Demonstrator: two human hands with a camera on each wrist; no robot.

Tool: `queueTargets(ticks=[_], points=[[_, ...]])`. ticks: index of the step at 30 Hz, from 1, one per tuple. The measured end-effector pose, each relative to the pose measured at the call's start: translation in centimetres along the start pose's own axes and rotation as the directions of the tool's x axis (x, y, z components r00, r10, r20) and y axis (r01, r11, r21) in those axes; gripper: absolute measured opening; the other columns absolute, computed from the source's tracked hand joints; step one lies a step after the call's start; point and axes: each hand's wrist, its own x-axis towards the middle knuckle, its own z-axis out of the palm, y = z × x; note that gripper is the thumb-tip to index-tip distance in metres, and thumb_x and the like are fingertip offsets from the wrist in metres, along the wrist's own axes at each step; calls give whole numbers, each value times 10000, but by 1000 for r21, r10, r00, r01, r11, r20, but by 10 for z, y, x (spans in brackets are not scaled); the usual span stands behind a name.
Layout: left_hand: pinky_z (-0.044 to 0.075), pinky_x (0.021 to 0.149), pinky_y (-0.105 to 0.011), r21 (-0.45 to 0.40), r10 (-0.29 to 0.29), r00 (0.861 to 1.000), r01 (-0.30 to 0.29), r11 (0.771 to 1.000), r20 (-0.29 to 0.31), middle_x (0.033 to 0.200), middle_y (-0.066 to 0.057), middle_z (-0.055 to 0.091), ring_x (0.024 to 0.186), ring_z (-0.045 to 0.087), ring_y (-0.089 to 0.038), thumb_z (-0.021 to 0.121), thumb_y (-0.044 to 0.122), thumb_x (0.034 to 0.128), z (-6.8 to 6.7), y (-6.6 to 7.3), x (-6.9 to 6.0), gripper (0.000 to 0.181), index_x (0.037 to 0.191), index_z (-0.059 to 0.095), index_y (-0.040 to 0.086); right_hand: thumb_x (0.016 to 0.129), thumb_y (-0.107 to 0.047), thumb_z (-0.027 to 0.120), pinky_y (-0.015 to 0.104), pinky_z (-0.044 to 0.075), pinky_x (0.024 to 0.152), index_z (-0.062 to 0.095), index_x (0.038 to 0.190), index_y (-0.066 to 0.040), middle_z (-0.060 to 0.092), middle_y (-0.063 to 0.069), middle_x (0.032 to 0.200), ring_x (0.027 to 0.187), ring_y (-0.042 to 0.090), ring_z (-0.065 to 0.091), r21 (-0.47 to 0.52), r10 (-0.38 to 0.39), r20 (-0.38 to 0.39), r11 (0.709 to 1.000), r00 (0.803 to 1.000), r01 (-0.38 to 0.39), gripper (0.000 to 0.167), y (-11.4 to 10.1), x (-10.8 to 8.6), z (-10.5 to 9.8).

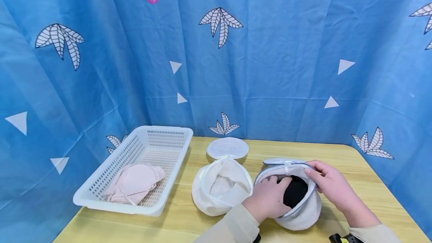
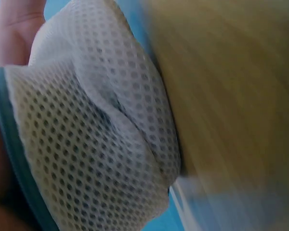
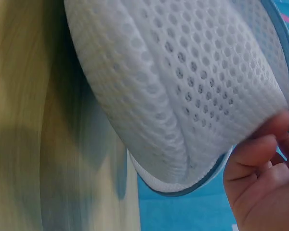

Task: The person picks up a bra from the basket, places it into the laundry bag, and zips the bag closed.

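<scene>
A white mesh bag with a grey-blue rim (image 1: 305, 218) stands at the right, its mouth turned up and towards the left hand. Inside it lies a black item (image 1: 295, 192). My left hand (image 1: 270, 198) reaches into the mouth with fingers spread, touching the black item; some fingertips are hidden. The rim is pinched between the thumb and fingers of my right hand (image 1: 332, 186) at its upper right. In the right wrist view, the right hand (image 3: 267, 178) holds the rim beside the mesh wall (image 3: 183, 86). Mesh (image 2: 91, 144) fills much of the left wrist view.
Just left of the held bag sits a second white mesh bag (image 1: 210, 205) with its round lid (image 1: 227, 148) folded back. A white basket (image 1: 118, 208) at the left holds a pale pink cloth item (image 1: 136, 183). Blue curtains surround the wooden table (image 1: 364, 175).
</scene>
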Motion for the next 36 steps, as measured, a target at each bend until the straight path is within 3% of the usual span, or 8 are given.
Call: queueTargets(ticks=[6,13,22,25,28,31,34,36], points=[[418,1032,-387,55,79,996,-82,995,42,1488,72,394,1323,429,-164,721,629,832,-1,-2,-2,928,1583,203,458,1063,-271,555,320,500,600,641,1214,-49,627,71,975,713,156,556,-147,-38,-20,989,999,34,282,-4,-2,3],[434,1020,-350,37,240,969,-238,971,-53,1444,108,461,1292,475,-117,707,480,891,-12,-12,-4,684,1509,422,409,1067,-288,542,287,487,710,663,1192,-55,661,55,1028,858,118,576,-241,-41,-73,970,997,22,291,-5,-3,-1],[358,1070,-218,-80,300,953,-302,950,-36,1361,189,558,1289,472,8,597,468,982,-33,-29,-6,430,1385,594,317,1068,-325,535,298,492,740,670,1193,-68,665,67,1088,913,156,577,-245,5,-83,969,997,-25,316,-5,-3,-2],[373,1050,-198,-144,314,947,-321,936,-74,1331,179,586,1265,496,14,586,487,994,-38,-34,-4,419,1355,624,278,1076,-330,515,301,492,746,660,1200,-65,661,74,1103,924,159,574,-226,22,-78,973,997,-39,327,-5,-3,-3],[412,1033,-231,-240,234,959,-268,933,-162,1322,150,598,1252,522,-22,598,495,993,-44,-43,-3,410,1328,640,262,1082,-312,501,302,481,746,649,1200,-59,652,81,1116,929,160,565,-202,25,-72,979,997,-40,316,-2,-2,-3],[459,1004,-298,-377,41,970,-131,917,-239,1318,116,607,1225,556,-76,621,447,992,-46,-54,-1,381,1320,643,253,1084,-262,499,292,467,749,638,1184,-39,636,88,1108,930,152,553,-153,17,-65,988,998,-27,281,2,0,-3],[493,953,-351,-522,-125,970,-2,853,-208,1267,83,636,1146,600,-108,626,429,990,-43,-64,3,377,1312,642,232,1087,-203,478,277,460,773,615,1185,-10,615,98,1124,953,143,541,-83,22,-51,996,998,-26,256,7,1,-4],[511,899,-369,-607,-166,978,55,793,-128,1198,71,658,1059,627,-115,614,458,991,-39,-69,5,402,1311,640,217,1087,-169,456,265,460,791,593,1193,9,602,102,1140,973,134,534,-37,31,-42,999,999,-33,249,11,1,-6]])
